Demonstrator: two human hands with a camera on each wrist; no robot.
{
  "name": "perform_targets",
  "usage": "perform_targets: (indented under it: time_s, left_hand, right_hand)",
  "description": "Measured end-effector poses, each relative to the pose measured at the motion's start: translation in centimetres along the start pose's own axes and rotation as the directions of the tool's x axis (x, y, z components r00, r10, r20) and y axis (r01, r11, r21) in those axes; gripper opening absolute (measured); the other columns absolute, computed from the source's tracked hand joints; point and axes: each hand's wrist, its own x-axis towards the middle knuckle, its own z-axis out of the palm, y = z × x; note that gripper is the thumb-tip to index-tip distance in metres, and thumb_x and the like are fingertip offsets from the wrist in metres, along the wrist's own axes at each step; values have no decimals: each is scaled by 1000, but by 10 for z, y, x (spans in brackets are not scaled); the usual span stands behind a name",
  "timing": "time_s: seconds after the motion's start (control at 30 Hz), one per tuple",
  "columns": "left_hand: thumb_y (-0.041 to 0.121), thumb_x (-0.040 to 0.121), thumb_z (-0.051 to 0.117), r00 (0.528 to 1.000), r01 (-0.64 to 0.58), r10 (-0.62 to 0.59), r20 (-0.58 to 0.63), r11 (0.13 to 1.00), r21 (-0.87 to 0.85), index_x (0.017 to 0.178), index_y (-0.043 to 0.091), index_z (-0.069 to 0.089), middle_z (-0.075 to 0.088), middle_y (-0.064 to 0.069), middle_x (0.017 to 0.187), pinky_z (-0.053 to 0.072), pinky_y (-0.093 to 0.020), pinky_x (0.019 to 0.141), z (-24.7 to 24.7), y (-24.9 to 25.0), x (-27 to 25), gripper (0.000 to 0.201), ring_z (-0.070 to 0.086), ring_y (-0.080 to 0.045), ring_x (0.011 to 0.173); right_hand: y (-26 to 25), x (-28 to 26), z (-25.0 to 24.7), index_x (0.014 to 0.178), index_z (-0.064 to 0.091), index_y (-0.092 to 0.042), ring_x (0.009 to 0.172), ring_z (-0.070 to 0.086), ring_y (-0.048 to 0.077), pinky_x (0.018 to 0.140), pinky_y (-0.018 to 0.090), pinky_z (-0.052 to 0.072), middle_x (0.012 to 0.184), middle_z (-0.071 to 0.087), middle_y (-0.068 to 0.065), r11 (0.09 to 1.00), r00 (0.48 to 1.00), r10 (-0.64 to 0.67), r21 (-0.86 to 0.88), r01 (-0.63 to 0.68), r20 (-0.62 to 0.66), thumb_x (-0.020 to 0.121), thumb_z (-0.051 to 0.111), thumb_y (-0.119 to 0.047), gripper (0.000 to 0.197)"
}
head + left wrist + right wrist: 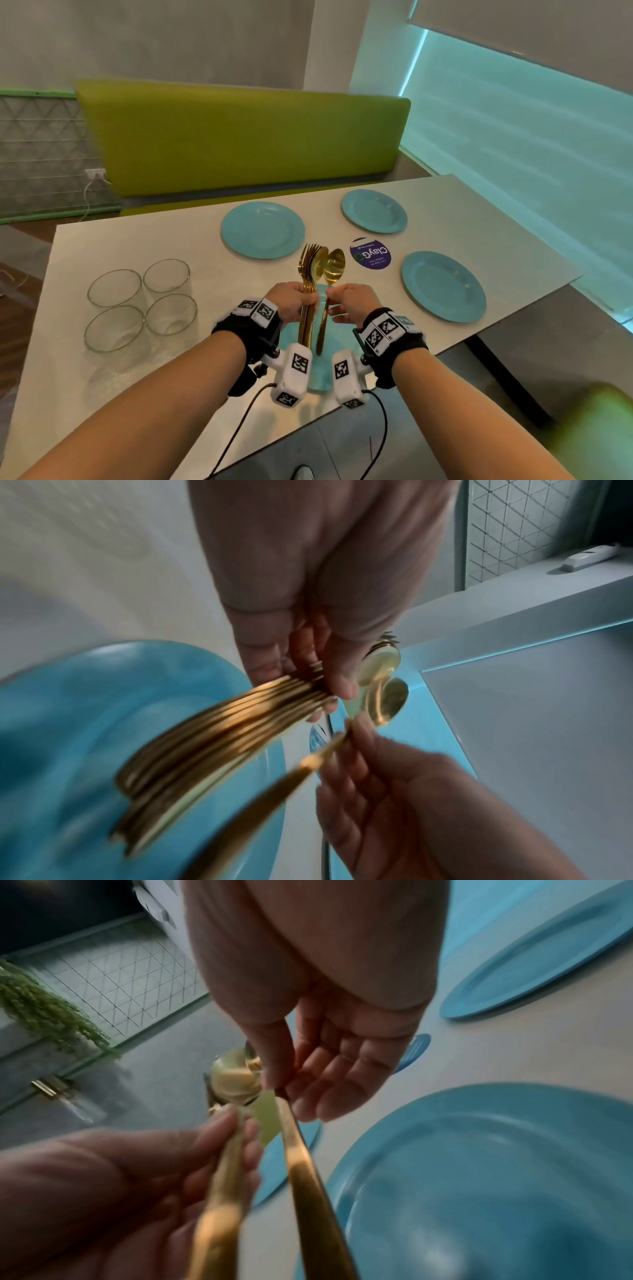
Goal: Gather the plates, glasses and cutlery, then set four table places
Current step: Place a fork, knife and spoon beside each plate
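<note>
My left hand (294,301) grips a bundle of gold cutlery (310,274), forks and spoons held upright above the near blue plate (320,373). My right hand (349,301) pinches one gold spoon (334,265) by its neck, a little apart from the bundle. In the left wrist view the cutlery bundle (219,731) fans out over the near plate (68,710), and the single spoon (387,699) sits beside it. In the right wrist view the spoon handle (301,1164) runs down from thumb and forefinger. Three more blue plates (262,229) (374,210) (443,286) lie on the white table (191,236).
Several clear glasses (140,305) stand grouped at the table's left. A purple round sticker (370,254) lies among the plates. A green bench (239,144) runs behind the table, a window blind is at right, and a green seat (603,435) shows at bottom right.
</note>
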Motion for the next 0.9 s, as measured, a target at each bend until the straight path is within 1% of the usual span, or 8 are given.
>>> perform_targets:
  time_s: [0.17,0.27,0.37,0.47,0.53,0.67,0.8,0.9]
  left_hand:
    - [2,90,55,993,24,-27,-115,999,-24,74,7,57,58,-8,71,51,-24,56,11,16,38,17,56,-17,61]
    - [3,92,54,986,43,-48,-157,998,-38,74,7,56,57,-9,73,49,-27,65,18,23,55,18,55,-18,65]
    - [2,93,52,980,53,-65,-189,996,-68,74,6,54,55,-8,73,46,-26,61,25,27,65,19,53,-17,65]
    - [4,93,53,971,59,-75,-225,995,-77,75,8,54,56,-7,75,46,-25,61,30,27,75,18,53,-17,66]
    - [5,93,53,967,69,-86,-238,994,-81,76,9,55,57,-7,77,48,-26,63,31,27,79,17,55,-17,68]
    - [6,93,53,966,91,-112,-231,991,-99,78,9,53,57,-7,77,47,-26,62,31,26,81,16,55,-17,69]
    - [6,94,52,964,109,-132,-232,988,-108,80,9,53,56,-6,77,46,-25,61,30,27,81,14,54,-15,69]
    - [6,94,52,964,119,-143,-224,986,-115,81,8,53,56,-6,77,46,-25,60,28,27,82,13,54,-15,69]
  right_hand:
    - [15,51,-59,81,62,-7,62,56,17,68,32,53,78,61,8,965,993,73,-244,-95,-97,88,61,-12,8]
    - [29,73,-90,109,65,-5,62,56,14,58,25,49,74,59,1,898,990,115,-418,-139,-83,89,59,-16,24]
    - [38,86,-106,117,63,-4,59,54,12,51,20,45,84,63,5,844,988,136,-515,-152,-70,89,59,-17,31]
    - [45,96,-109,117,63,-5,84,64,23,72,28,52,112,67,15,795,987,150,-585,-157,-61,89,59,-18,32]
    - [50,101,-107,117,64,-6,106,64,28,87,32,51,119,65,15,768,986,149,-620,-160,-70,89,59,-20,32]
    - [52,103,-99,122,62,-7,119,57,24,99,29,46,127,61,9,662,986,79,-732,-162,-146,96,48,-29,37]
    - [58,110,-88,114,66,-6,113,60,25,97,30,48,119,66,10,574,988,69,-805,-150,-135,93,49,-23,32]
    - [61,116,-81,105,70,-6,104,64,28,84,27,50,110,69,11,606,982,69,-775,-180,-174,89,52,-18,27]
